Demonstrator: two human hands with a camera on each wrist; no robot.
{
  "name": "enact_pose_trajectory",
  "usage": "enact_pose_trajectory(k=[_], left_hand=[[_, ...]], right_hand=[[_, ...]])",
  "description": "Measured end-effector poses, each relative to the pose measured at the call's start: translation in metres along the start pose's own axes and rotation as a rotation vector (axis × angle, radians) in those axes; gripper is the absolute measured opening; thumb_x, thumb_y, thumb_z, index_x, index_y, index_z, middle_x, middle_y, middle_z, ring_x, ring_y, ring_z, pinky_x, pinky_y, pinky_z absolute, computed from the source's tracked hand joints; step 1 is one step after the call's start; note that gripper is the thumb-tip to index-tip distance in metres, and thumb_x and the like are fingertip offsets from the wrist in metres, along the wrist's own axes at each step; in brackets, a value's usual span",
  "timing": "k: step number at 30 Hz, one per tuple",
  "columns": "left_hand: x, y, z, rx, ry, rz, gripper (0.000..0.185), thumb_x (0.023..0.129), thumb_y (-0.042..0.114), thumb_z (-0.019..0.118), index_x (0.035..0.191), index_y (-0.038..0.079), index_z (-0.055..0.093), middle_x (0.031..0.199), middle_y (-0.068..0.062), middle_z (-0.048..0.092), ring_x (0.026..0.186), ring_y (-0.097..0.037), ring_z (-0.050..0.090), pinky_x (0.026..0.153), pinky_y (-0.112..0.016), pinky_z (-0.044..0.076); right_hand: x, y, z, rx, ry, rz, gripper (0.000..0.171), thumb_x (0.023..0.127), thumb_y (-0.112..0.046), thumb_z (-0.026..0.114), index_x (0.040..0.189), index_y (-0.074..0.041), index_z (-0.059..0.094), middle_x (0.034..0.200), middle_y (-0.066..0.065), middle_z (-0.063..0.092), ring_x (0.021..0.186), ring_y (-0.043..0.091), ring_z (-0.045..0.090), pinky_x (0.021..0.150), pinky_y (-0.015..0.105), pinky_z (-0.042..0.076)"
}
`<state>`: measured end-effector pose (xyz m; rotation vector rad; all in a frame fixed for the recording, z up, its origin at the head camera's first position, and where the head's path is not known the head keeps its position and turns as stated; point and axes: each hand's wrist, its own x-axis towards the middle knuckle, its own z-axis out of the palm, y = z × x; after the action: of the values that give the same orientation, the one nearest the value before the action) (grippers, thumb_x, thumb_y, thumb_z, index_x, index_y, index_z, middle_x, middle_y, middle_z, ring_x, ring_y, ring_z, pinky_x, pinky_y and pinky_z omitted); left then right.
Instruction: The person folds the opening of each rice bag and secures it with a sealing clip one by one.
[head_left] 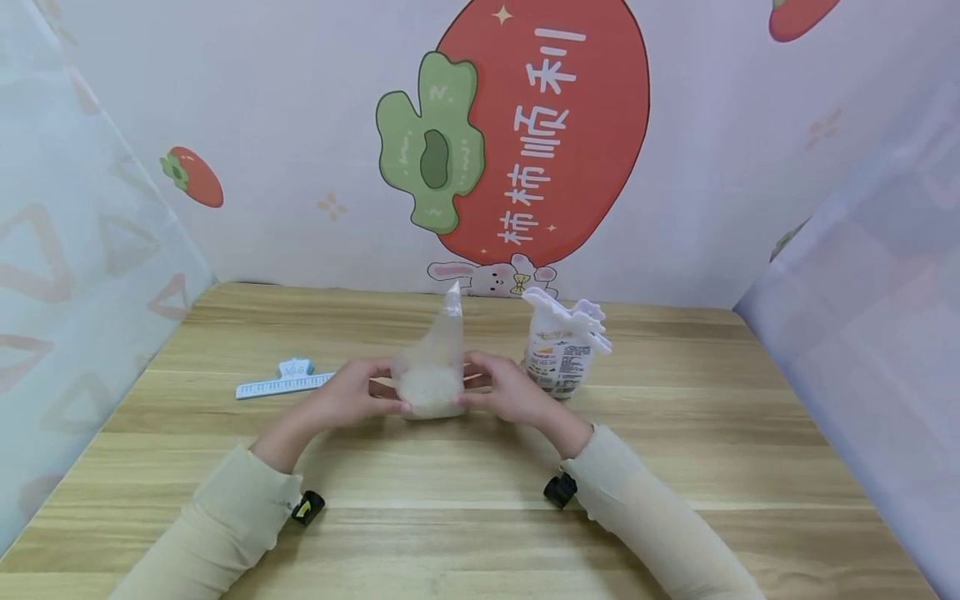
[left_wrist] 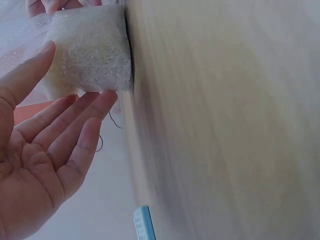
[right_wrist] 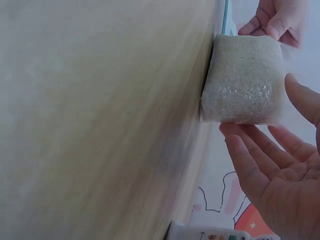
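A pale wood-grain tabletop [head_left: 480, 517] fills the lower half of the head view, closed in by a back wall printed with a big red persimmon [head_left: 555, 125] bearing white characters, and by translucent patterned panels at 9 and 3 o'clock. Near the middle of the tabletop stands a clear plastic bag of rice [head_left: 432, 379], its lower part packed with white grains and its empty upper film twisted up to a point toward 12 o'clock. The left hand [head_left: 352, 396] meets it from 9 o'clock with fingers [left_wrist: 95, 107] nearly straight, their tips touching the bag's side, nothing gripped. The right hand [head_left: 506, 392] meets it from 3 o'clock the same way, palm open, fingers [right_wrist: 245, 140] extended against the bag's edge. Just beside the right hand, toward 2 o'clock, sits a printed white pouch [head_left: 561, 354] held closed at the top by a pale lilac clip [head_left: 577, 317]; its contents are hidden. At 9 o'clock from the bag, well apart, lies a light blue sealing clip [head_left: 283, 382].
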<state>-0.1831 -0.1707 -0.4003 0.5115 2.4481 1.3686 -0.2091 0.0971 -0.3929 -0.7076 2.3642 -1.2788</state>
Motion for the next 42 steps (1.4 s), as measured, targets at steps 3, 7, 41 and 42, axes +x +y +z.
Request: enact_pose_trajectory(k=[3,7,41,42], left_hand=[[-0.002,0.003,0.005,-0.015,-0.016,0.007,0.045,0.087,0.018,0.078,0.124,-0.001,0.061,0.130,-0.024,0.061,0.111,-0.036,0.068,0.092,-0.041,0.057],[-0.003,0.007,0.010,-0.026,-0.028,0.013,0.045,0.086,0.018,0.079,0.123,0.001,0.062,0.129,-0.024,0.061,0.109,-0.035,0.069,0.092,-0.041,0.057],[-0.010,0.039,0.055,-0.052,-0.145,0.047,0.051,0.082,0.019,0.082,0.125,0.001,0.062,0.124,-0.020,0.066,0.102,-0.025,0.073,0.085,-0.030,0.059],[-0.010,0.040,0.056,-0.051,-0.147,0.049,0.052,0.082,0.020,0.082,0.126,0.001,0.061,0.124,-0.020,0.066,0.101,-0.025,0.073,0.085,-0.030,0.059]], right_hand=[[-0.006,0.002,-0.001,0.005,-0.006,-0.015,0.054,0.089,-0.014,0.075,0.138,-0.007,0.054,0.132,0.013,0.063,0.120,0.028,0.063,0.099,0.037,0.053],[-0.014,0.003,-0.002,0.015,-0.013,-0.025,0.052,0.089,-0.012,0.074,0.136,-0.005,0.054,0.131,0.014,0.063,0.119,0.029,0.064,0.099,0.038,0.053],[-0.089,0.018,-0.011,0.153,-0.028,-0.008,0.053,0.089,-0.010,0.074,0.134,0.003,0.050,0.130,0.025,0.059,0.117,0.038,0.063,0.092,0.029,0.056],[-0.091,0.018,-0.011,0.156,-0.027,-0.011,0.054,0.089,-0.010,0.074,0.136,0.004,0.050,0.130,0.026,0.059,0.117,0.039,0.063,0.092,0.029,0.056]])
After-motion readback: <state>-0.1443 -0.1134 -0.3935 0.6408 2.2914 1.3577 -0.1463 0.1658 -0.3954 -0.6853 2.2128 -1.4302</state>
